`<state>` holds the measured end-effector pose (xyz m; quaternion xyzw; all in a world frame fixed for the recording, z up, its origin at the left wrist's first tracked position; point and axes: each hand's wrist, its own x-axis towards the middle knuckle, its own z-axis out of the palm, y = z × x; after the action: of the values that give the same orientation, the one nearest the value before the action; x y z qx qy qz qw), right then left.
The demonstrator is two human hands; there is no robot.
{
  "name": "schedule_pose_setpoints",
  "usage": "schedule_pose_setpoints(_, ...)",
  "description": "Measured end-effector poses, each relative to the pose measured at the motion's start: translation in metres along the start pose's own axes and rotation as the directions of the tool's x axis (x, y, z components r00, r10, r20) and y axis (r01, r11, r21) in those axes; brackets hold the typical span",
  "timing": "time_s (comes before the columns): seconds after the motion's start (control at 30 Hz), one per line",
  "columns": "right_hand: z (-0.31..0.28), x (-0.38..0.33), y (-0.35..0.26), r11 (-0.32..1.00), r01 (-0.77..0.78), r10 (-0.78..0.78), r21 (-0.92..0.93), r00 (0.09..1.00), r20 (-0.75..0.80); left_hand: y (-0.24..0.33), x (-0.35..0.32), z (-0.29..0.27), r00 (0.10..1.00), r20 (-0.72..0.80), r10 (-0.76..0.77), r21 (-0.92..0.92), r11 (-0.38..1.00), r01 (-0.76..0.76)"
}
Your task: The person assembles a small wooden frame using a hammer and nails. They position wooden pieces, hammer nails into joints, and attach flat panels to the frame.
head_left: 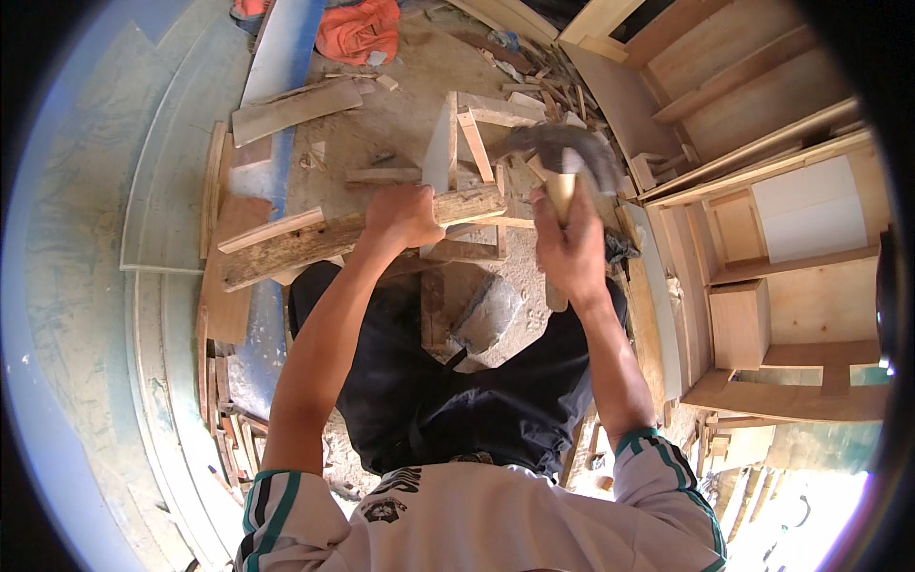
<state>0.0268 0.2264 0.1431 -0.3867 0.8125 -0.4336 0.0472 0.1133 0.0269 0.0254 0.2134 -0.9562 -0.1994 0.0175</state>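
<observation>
My left hand (404,217) is wrapped round a rough, weathered wooden board (295,250), which slants up to the right above my knees. A thinner, paler strip of wood (272,231) lies along the board's left part. In my right hand (572,250) is a claw hammer (591,157), gripped by its pale wooden handle with the dark head up. The head is smeared by motion and stands apart from the board, to its right. Just beyond the board's right end is a small frame of light wood strips (475,145); part of it is hidden behind the board.
A grey stone block (488,315) sits on the floor between my knees. Wooden cabinets (796,257) line the right side. Wood offcuts (305,110) and scraps are strewn about, with an orange cloth (358,30) at the far side. Long greenish panels (157,191) lie left.
</observation>
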Motion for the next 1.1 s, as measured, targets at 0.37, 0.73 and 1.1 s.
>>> schedule_pose_setpoints(0.37, 0.001, 0.004, 0.016, 0.984, -0.141, 0.153, -0.105, 0.981, 0.119, 0.002, 0.008, 0.004, 0.999, -0.040, 0.027, 0.021, 0.999, -0.026)
schedule_pose_setpoints(0.73, 0.008, 0.011, 0.037, 0.932, -0.325, 0.352, -0.160, 0.916, 0.190, 0.007, 0.012, 0.001, 1.000, -0.007, 0.012, 0.055, 0.998, -0.012)
schedule_pose_setpoints(1.1, 0.023, 0.008, 0.053, 0.932, -0.169, 0.270, -0.320, 0.913, 0.305, 0.015, 0.018, 0.001, 0.998, 0.063, 0.007, -0.003, 1.000, -0.007)
